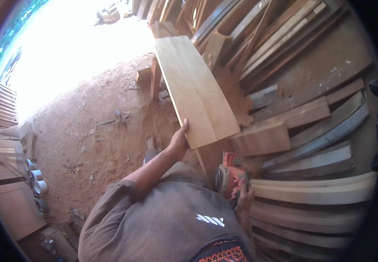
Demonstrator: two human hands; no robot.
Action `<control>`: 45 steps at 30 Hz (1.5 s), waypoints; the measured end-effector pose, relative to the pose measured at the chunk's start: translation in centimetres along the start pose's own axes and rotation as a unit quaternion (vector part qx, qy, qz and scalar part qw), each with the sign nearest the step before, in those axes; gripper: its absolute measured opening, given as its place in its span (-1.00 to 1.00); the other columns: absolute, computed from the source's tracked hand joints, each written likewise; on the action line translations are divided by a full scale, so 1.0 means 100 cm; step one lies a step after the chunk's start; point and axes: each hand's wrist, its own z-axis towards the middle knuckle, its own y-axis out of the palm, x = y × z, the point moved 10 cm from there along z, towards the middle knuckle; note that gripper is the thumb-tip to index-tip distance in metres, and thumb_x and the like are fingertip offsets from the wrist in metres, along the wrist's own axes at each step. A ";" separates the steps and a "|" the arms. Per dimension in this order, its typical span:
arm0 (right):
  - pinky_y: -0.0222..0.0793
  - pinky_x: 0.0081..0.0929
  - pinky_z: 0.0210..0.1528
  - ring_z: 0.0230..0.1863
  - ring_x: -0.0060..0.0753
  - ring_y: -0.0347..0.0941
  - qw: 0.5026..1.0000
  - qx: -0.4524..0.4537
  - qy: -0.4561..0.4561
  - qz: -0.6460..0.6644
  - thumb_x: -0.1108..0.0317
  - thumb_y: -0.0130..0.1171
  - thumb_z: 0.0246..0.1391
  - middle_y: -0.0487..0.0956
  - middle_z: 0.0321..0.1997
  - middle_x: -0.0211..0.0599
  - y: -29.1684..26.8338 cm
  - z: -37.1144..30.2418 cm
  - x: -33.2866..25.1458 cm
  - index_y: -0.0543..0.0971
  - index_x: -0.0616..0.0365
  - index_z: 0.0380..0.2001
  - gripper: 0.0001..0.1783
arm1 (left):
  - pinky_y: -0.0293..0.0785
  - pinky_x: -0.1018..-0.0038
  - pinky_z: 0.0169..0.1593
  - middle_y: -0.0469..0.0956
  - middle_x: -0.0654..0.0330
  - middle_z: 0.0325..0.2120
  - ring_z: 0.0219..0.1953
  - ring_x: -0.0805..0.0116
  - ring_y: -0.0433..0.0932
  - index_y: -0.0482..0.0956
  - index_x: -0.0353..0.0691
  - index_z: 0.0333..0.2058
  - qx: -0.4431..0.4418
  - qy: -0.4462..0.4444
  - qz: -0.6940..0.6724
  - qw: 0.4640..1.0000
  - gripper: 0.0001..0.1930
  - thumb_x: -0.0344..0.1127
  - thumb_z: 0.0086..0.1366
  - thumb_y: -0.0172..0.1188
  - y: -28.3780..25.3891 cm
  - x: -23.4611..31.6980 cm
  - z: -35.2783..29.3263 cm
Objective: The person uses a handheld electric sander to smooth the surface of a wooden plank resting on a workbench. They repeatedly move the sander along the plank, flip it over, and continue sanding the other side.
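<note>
A wide, pale wooden board [193,87] stretches away from me in the middle of the view, with its far end raised on wood. My left hand [180,142] grips its near left corner, thumb along the edge and the other fingers hidden underneath. In my right hand [244,195] is a red electric hand planer [231,168], held by its rear handle. The planer is beside my body, just below the board's near end and apart from it. Its sole cannot be clearly seen.
Stacked timber beams [311,190] crowd the right side, and long planks [285,39] lean at the far right. A short wood block [261,139] adjoins the board. On the dusty ground [97,96] lies a hammer-like tool [120,116]. Several round cans [40,187] stand at left.
</note>
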 end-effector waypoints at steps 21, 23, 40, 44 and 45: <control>0.17 -0.59 -0.67 -0.72 -0.69 0.26 0.948 -0.234 -0.080 -0.201 -0.17 0.04 0.40 0.35 -0.69 -0.59 0.208 0.107 -0.101 0.46 0.00 -0.52 -0.46 | 0.47 0.02 0.15 0.34 0.02 0.38 0.27 0.03 0.48 0.10 -0.14 0.50 0.457 -0.083 0.170 0.869 -0.10 0.25 0.41 0.22 -0.401 -0.022 -0.214; 0.14 -0.57 -0.69 -0.74 -0.67 0.27 0.948 -0.211 -0.086 -0.221 -0.22 0.01 0.39 0.35 -0.71 -0.59 0.270 0.157 -0.131 0.45 -0.05 -0.54 -0.44 | 0.49 0.08 0.12 0.37 0.01 0.36 0.25 0.07 0.50 0.08 -0.15 0.50 0.421 -0.020 0.192 0.886 -0.09 0.22 0.41 0.24 -0.381 -0.009 -0.199; 0.19 -0.59 -0.68 -0.73 -0.65 0.34 0.930 -0.231 -0.082 -0.273 -0.12 0.08 0.38 0.43 -0.71 -0.57 0.179 0.068 -0.079 0.49 0.04 -0.60 -0.44 | 0.55 0.36 -0.22 0.54 0.10 0.12 -0.02 0.24 0.65 0.29 -0.26 0.35 0.470 -0.003 0.004 0.883 -0.35 -0.06 0.45 0.27 -0.452 -0.050 -0.239; 0.20 -0.45 -0.66 -0.74 -0.57 0.34 0.918 -0.257 -0.105 -0.284 -0.31 0.08 0.30 0.41 -0.74 -0.54 0.301 0.162 -0.124 0.52 -0.05 -0.60 -0.39 | 0.56 0.37 -0.13 0.59 0.15 0.11 -0.04 0.33 0.65 0.38 -0.24 0.32 0.377 0.106 0.113 0.913 -0.40 -0.05 0.44 0.29 -0.382 0.048 -0.152; 0.19 -0.45 -0.68 -0.75 -0.57 0.34 0.912 -0.267 -0.138 -0.280 -0.32 0.09 0.28 0.39 -0.75 -0.54 0.335 0.181 -0.147 0.52 -0.05 -0.60 -0.39 | 0.56 0.36 -0.11 0.58 0.15 0.13 -0.02 0.33 0.66 0.37 -0.23 0.34 0.356 0.134 0.143 0.914 -0.37 -0.05 0.44 0.30 -0.357 0.077 -0.125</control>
